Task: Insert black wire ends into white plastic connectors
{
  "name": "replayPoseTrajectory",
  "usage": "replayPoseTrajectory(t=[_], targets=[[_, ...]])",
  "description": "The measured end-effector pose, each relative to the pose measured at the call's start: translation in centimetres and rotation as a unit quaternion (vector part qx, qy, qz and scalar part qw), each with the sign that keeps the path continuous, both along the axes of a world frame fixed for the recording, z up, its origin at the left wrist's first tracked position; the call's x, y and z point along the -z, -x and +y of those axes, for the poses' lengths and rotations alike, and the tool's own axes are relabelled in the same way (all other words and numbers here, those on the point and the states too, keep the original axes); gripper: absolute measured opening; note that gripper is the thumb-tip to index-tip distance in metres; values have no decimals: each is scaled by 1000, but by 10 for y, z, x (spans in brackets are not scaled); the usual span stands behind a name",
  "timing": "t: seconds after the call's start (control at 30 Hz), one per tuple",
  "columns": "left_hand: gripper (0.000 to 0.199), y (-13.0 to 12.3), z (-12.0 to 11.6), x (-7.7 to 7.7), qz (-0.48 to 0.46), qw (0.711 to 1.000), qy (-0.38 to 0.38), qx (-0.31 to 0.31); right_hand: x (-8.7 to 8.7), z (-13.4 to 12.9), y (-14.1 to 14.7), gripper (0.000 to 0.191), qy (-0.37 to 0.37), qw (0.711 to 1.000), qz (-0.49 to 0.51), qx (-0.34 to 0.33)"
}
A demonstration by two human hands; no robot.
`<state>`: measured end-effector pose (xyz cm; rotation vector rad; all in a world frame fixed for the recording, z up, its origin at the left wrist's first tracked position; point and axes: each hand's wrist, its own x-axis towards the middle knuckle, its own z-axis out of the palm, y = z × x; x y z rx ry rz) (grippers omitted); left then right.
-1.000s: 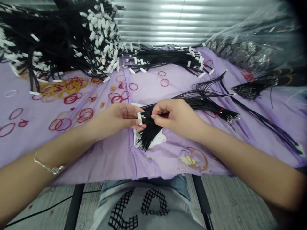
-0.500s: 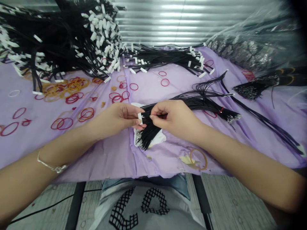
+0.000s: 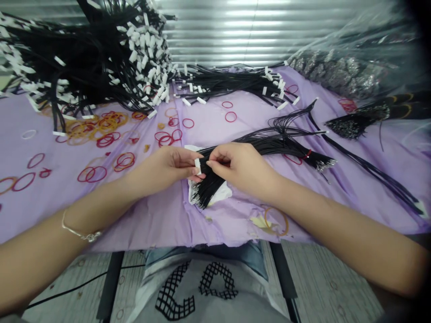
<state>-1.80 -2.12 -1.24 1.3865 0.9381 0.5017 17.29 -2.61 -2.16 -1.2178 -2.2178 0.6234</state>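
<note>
A small bunch of black wires (image 3: 209,187) is gripped between the left hand (image 3: 161,170) and the right hand (image 3: 239,165), both closed on it. A white tab (image 3: 197,166) at the top of the bunch is pinched by the left thumb and fingers, and the wires just beside it are held by the right fingertips (image 3: 208,163). The hands are almost touching. Silver-tipped wire ends are splayed downward onto a crumpled white sheet (image 3: 224,194), which lies near the middle of the table's front edge.

A looser black wire bundle (image 3: 283,143), bound by a red rubber band (image 3: 307,154), is stretched out just behind the right hand toward the right edge. Long black strands (image 3: 380,179) are laid along that edge, and a silver-ended black bundle (image 3: 353,126) is placed in the back right corner, beside a clear plastic bag (image 3: 350,58) of silvery terminals. A large heap of white-tabbed black wires (image 3: 101,58) is piled at the back left corner, with a smaller white-tabbed pile (image 3: 235,80) next to it along the back edge. Red and amber rubber bands (image 3: 90,174) are scattered over the lilac cloth (image 3: 151,229) covering the table, and a thin bracelet (image 3: 81,235) is worn on the left wrist
</note>
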Motion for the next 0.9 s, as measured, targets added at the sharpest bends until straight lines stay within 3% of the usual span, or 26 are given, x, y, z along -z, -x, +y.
replayPoseTrajectory(t=[0.23, 0.4, 0.6, 0.73, 0.9], targets=[[20, 8, 7, 10, -45, 997, 61, -7, 0, 5, -4, 11, 10, 1000, 10, -24], [17, 10, 11, 19, -70, 996, 55, -15, 3, 3, -3, 11, -22, 999, 5, -48], [15, 9, 9, 19, -68, 997, 39, -26, 7, -3, 3, 12, -50, 998, 6, -29], [14, 8, 10, 16, -102, 992, 67, -32, 8, 1, 3, 12, -69, 997, 4, -23], [11, 3, 12, 13, -124, 975, 153, -103, 3, 6, -2, 12, -170, 984, -41, -26]])
